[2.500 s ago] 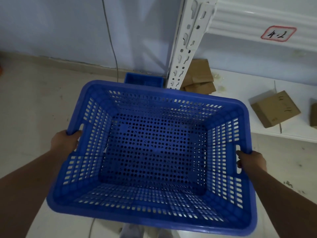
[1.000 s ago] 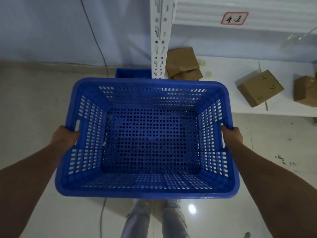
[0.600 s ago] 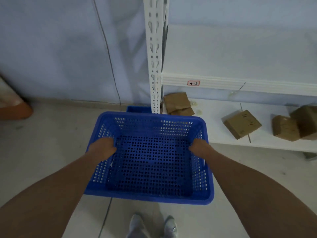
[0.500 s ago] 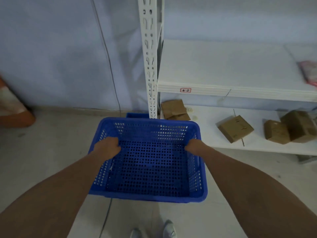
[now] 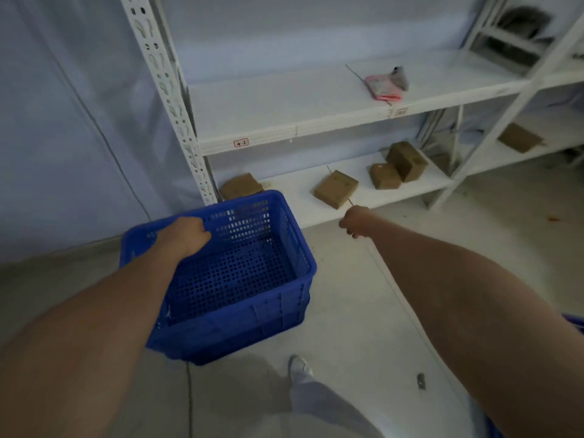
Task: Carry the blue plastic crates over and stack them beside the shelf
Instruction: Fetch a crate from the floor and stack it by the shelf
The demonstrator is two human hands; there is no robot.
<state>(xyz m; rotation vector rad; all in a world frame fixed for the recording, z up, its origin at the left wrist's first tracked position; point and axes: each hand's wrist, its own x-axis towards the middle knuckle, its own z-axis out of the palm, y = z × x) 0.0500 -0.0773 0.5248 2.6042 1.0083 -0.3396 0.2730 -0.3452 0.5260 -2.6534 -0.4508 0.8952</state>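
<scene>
A blue perforated plastic crate [image 5: 240, 279] rests low by the white shelf's upright post [image 5: 177, 121], at the shelf's left end. Stepped blue walls [image 5: 278, 320] under its rim suggest it is nested on another crate, though I cannot tell for sure. My left hand [image 5: 185, 235] is closed over the crate's far left rim. My right hand [image 5: 354, 221] is off the crate, held in the air to its right in front of the lowest shelf board, with its fingers curled on nothing.
The white shelf [image 5: 316, 128] holds several cardboard boxes [image 5: 336, 188] on its lowest board and a pink packet [image 5: 382, 86] higher up. A wall is to the left. A cable [image 5: 189, 390] runs along the floor beside my shoe [image 5: 300, 365]. A blue edge [image 5: 576, 325] shows at far right.
The crate went down beside the shelf post. My right hand let go of its rim and swung out right; my left hand stays on the rim. The view turned right.
</scene>
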